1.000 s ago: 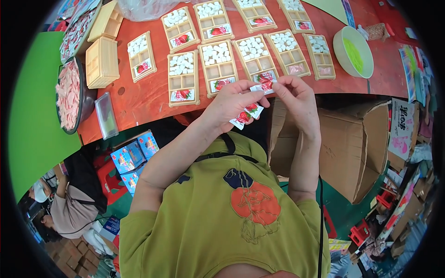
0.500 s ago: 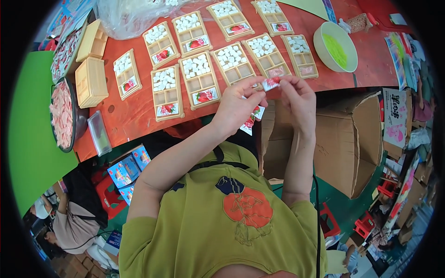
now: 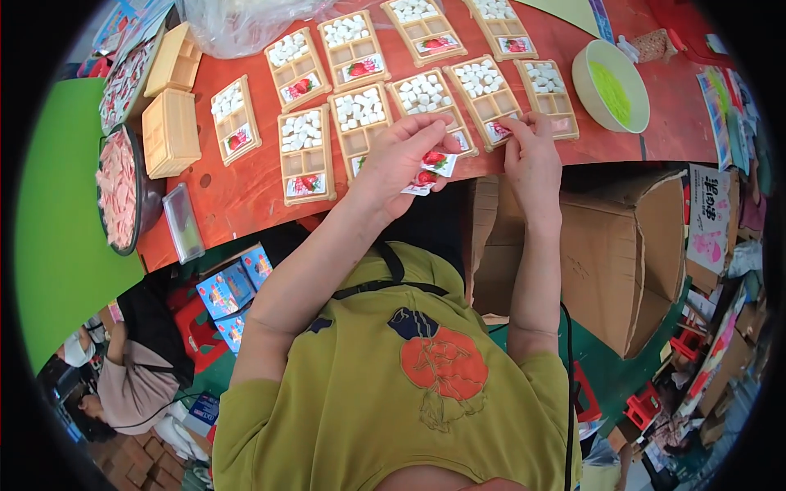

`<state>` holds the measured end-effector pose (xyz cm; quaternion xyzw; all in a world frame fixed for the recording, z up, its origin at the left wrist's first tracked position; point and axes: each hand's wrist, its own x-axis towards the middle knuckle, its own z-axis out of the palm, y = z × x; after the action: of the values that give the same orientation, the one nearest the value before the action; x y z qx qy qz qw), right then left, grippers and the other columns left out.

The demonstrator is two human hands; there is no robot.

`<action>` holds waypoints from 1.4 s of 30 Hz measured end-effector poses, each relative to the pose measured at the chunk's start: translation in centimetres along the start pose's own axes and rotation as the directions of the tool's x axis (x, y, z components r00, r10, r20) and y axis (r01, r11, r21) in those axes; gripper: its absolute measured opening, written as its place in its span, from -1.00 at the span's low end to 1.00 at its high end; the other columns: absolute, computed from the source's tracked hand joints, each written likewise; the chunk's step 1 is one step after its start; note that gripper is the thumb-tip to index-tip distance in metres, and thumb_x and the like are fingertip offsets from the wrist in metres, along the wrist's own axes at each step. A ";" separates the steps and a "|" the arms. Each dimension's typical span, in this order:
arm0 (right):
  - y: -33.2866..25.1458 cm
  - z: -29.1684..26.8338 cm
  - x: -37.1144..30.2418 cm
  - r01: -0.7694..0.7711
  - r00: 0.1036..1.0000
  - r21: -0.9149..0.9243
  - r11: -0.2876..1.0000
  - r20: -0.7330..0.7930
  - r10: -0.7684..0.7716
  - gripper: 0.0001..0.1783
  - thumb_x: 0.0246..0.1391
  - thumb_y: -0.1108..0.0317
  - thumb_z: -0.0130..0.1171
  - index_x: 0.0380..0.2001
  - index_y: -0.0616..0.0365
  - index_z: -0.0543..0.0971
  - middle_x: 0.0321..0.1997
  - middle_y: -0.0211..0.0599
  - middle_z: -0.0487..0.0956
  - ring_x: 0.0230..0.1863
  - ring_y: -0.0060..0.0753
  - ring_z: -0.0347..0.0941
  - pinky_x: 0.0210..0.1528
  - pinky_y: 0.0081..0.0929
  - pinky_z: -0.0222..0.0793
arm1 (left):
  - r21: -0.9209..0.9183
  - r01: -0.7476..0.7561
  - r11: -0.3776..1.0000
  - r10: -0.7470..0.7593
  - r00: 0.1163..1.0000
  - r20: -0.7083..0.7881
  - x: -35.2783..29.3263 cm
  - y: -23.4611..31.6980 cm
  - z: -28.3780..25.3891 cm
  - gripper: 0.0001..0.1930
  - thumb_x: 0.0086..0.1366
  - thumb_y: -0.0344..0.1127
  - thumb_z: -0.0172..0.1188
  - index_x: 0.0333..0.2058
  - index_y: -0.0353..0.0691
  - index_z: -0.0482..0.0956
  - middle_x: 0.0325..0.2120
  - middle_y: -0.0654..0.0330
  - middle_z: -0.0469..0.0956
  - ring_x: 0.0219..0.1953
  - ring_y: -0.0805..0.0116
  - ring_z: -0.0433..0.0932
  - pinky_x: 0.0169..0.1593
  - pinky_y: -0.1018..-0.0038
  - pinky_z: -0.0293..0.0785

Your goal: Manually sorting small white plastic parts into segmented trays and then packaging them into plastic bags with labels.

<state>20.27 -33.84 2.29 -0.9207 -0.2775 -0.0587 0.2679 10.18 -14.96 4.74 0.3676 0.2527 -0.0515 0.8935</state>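
My left hand hovers at the front edge of the red table, shut on a small stack of white sachets with a red strawberry picture. My right hand rests its fingertips on the rightmost wooden compartment tray, pressing down at its lower compartment; whether a sachet lies under the fingers is hidden. Several such wooden trays lie in two rows on the table, each with white cubes in the top part and most with a strawberry sachet in the bottom part.
A pale bowl with green inside stands right of the trays. Stacked wooden trays and a dark dish of pink pieces sit at the left. Cardboard boxes stand under the table. Another person sits at lower left.
My right hand left the sachet stack and reached out to the rightmost tray. My left hand kept the stack and stayed near the table edge. The view shifted slightly.
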 end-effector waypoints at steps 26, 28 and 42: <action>-4.5 -2.3 -4.3 -0.225 0.959 0.742 0.632 0.053 0.279 -0.85 0.25 0.57 0.16 -0.14 0.28 0.61 -0.20 -0.44 0.55 -0.28 -0.72 0.47 -0.24 -0.71 0.42 | 0.173 -0.082 0.982 0.091 0.995 -0.048 1.6 -4.0 5.5 -0.77 0.53 -0.26 -0.03 -0.03 -0.28 0.47 -0.38 0.27 0.50 -0.39 0.57 0.48 -0.34 0.58 0.44; -2.1 -3.3 -2.9 -0.263 0.907 0.825 0.501 0.034 0.419 -0.79 0.28 0.55 0.12 -0.06 0.31 0.60 -0.13 -0.36 0.61 -0.19 -0.68 0.51 -0.13 -0.67 0.43 | 0.140 -0.023 0.990 0.022 1.000 0.007 1.3 -3.5 5.3 -0.77 0.53 -0.24 -0.02 -0.03 -0.28 0.44 -0.38 0.24 0.51 -0.46 0.54 0.50 -0.43 0.56 0.43; 7.3 -1.4 2.7 -0.179 0.942 -0.106 0.978 -0.306 0.139 -0.78 0.25 0.39 0.15 -0.07 0.18 0.61 -0.16 -0.18 0.56 -0.30 -0.27 0.57 -0.19 -0.37 0.49 | -0.003 0.139 0.990 -0.138 0.986 0.089 -0.6 -1.2 2.1 -0.81 0.50 -0.27 0.03 -0.06 -0.25 0.44 -0.41 0.17 0.52 -0.58 0.44 0.51 -0.68 0.58 0.31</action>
<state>26.57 -38.42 0.82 -0.9366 -0.1540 -0.1928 0.2487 10.16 -17.32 5.51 0.3426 0.2380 -0.1287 0.8997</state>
